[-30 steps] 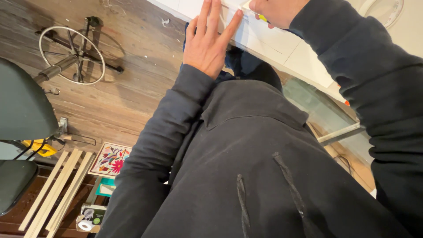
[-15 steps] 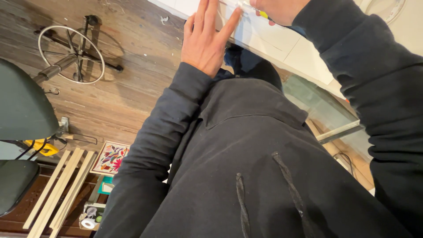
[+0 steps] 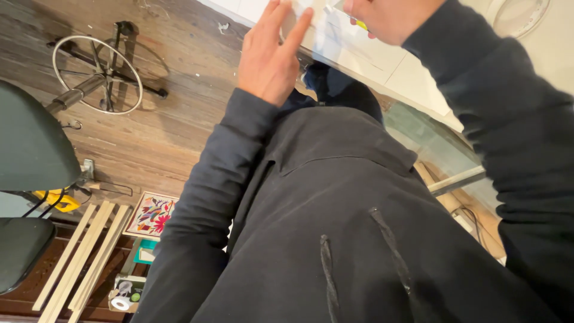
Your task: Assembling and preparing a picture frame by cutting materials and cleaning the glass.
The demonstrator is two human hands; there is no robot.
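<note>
Two hands are seen at the upper edge of the head view, both at a white sheet-like surface (image 3: 365, 51) lying on the glass tabletop (image 3: 430, 140). The left hand (image 3: 272, 57) is spread flat, fingers extended and released, with its fingertips laid on the near edge of the white surface; nothing is grasped by it. The right hand (image 3: 388, 18) is curled closed near the frame's top, and a small yellow object (image 3: 360, 24) is seen just below its fingers; whether that object is actually gripped cannot be told, as most of the hand is cut off by the frame.

Both arms are covered by dark sleeves, and a dark hooded sweatshirt (image 3: 347, 239) with two drawcords fills the lower middle. Beyond the left sleeve, a wooden floor (image 3: 173, 119) is shown, with a round metal stool base (image 3: 95, 75) standing on it. A dark chair seat (image 3: 30, 143) is placed at the left edge, and pale wooden slats (image 3: 78, 257) lie beside a colourful embroidered square (image 3: 150, 215).
</note>
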